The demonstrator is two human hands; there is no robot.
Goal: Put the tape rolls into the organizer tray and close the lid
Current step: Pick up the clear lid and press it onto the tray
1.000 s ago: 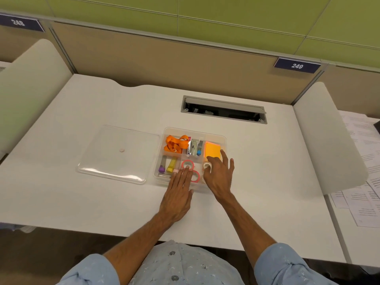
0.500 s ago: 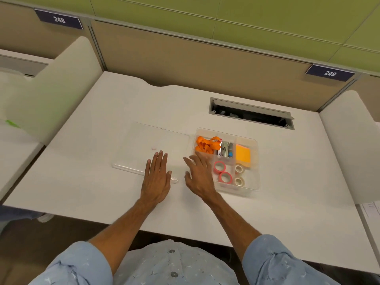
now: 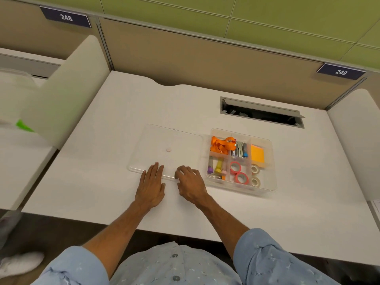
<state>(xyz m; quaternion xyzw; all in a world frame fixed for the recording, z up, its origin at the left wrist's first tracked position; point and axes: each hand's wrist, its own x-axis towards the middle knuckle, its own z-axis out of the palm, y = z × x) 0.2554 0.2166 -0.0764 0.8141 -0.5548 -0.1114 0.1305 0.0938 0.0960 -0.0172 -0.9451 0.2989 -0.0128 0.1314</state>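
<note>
A clear organizer tray [image 3: 273, 161] sits on the white desk. Two pink tape rolls [image 3: 238, 173] lie in its front middle compartment and two small beige tape rolls [image 3: 255, 175] in the front right one. The clear flat lid [image 3: 170, 140] lies on the desk left of the tray. My left hand [image 3: 151, 186] rests flat with its fingertips on the lid's near edge. My right hand [image 3: 190, 182] has curled fingers touching the lid's near right corner. Neither hand holds anything.
The tray also holds an orange lanyard [image 3: 222, 145], clips, orange sticky notes [image 3: 257, 153] and markers [image 3: 216, 168]. A cable slot [image 3: 261, 113] opens in the desk behind the tray. Rounded white dividers stand at the left [image 3: 67, 87] and right [image 3: 357, 140].
Both hands have left the tray and moved left to the near edge of the lid. The tape rolls stay in the tray. The camera has turned left.
</note>
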